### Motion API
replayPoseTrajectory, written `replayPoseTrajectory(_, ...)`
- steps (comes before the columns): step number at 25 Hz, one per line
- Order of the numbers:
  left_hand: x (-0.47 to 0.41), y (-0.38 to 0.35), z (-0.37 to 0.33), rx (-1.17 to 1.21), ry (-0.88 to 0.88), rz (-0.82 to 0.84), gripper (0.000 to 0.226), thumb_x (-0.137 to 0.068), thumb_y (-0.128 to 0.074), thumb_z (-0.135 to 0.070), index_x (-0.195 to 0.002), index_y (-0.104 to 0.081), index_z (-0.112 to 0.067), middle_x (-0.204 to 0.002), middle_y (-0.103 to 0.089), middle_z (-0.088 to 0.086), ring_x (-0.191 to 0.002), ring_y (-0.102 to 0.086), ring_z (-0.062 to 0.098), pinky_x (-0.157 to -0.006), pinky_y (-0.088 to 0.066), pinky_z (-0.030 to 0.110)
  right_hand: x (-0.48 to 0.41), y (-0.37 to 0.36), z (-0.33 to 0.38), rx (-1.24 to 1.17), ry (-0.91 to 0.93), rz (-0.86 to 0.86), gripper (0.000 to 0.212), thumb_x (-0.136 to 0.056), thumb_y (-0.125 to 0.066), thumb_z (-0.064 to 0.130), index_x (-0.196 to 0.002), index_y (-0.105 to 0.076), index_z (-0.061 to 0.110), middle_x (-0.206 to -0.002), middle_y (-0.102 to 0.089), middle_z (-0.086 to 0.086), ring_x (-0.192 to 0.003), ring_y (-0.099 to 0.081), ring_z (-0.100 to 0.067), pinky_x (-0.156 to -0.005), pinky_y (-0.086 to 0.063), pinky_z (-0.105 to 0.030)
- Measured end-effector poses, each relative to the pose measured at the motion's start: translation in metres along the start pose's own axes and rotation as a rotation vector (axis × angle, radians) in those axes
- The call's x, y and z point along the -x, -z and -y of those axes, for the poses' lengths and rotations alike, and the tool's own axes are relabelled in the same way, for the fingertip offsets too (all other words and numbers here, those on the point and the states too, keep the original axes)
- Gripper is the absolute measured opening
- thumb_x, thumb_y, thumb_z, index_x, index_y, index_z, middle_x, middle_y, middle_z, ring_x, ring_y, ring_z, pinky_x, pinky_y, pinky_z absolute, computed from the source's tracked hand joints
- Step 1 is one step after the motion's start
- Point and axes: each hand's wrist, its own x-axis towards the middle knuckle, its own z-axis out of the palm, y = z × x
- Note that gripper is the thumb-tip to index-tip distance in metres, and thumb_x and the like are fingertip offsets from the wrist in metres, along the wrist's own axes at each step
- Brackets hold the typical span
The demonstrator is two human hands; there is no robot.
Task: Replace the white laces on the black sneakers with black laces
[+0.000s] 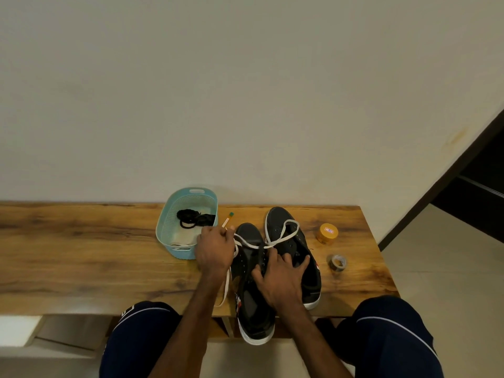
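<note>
Two black sneakers stand side by side on the wooden table. The near sneaker (252, 304) overhangs the front edge; the far sneaker (283, 222) lies to its right. A white lace (281, 237) loops loosely over both. My left hand (215, 251) pinches a strand of the white lace at the near sneaker's left side, and the strand hangs down past my wrist. My right hand (283, 279) rests with spread fingers on the tongues of the sneakers. Black laces (192, 218) lie coiled in a light blue basket (166, 227).
A pen (227, 220) lies between the basket and the sneakers. A yellow jar (327, 233) and a roll of tape (337, 262) sit to the right of the sneakers. The table (81, 255) stands against a wall. My knees are below its front edge.
</note>
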Motion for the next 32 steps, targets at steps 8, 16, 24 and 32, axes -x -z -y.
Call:
replayPoseTrajectory(8, -0.001, -0.039, -0.011, -0.578, -0.47, 0.361, 0.03, -0.099, -0.05, -0.036, -0.126, -0.062, -0.029, -0.158, -0.025, 0.004, -0.144, -0.023, 0.023, -0.111, -0.026, 0.05, 0.001, 0.003, -0.001, 0.028, 0.018, 0.018, 0.063, -0.09, -0.022, 0.063, -0.134, -0.043, 0.024, -0.124, -0.061, 0.0, -0.125, -0.049, -0.021, -0.114, 0.006, -0.068)
replayPoseTrajectory(16, -0.003, -0.046, -0.008, -0.539, -0.39, 0.433, 0.031, -0.096, -0.053, -0.035, -0.126, -0.062, -0.039, -0.164, -0.014, 0.003, -0.149, -0.012, 0.025, -0.116, -0.008, 0.063, 0.002, -0.001, 0.0, 0.057, 0.042, 0.003, 0.066, -0.091, -0.023, 0.061, -0.14, -0.041, 0.021, -0.126, -0.062, -0.002, -0.126, -0.05, -0.022, -0.114, 0.013, -0.067)
replayPoseTrajectory(24, 0.001, -0.016, -0.019, -0.476, -0.309, 0.146, 0.026, -0.09, -0.061, -0.026, -0.116, -0.063, -0.026, -0.158, -0.027, 0.001, -0.147, -0.023, 0.02, -0.114, -0.018, 0.057, 0.004, 0.004, -0.014, 0.102, 0.235, 0.092, 0.078, -0.092, -0.016, 0.071, -0.154, -0.027, 0.025, -0.152, -0.044, 0.003, -0.144, -0.034, -0.018, -0.11, 0.011, -0.072)
replayPoseTrajectory(32, -0.032, 0.074, -0.021, 0.981, 0.279, -0.366, 0.019, -0.106, -0.041, -0.019, -0.111, -0.057, -0.01, -0.111, -0.064, 0.01, -0.097, -0.063, 0.024, -0.08, -0.055, 0.039, 0.005, 0.005, -0.01, 0.147, 0.106, 0.072, 0.054, -0.1, -0.024, 0.048, -0.142, -0.044, 0.021, -0.144, -0.051, 0.003, -0.139, -0.04, -0.017, -0.111, 0.009, -0.074)
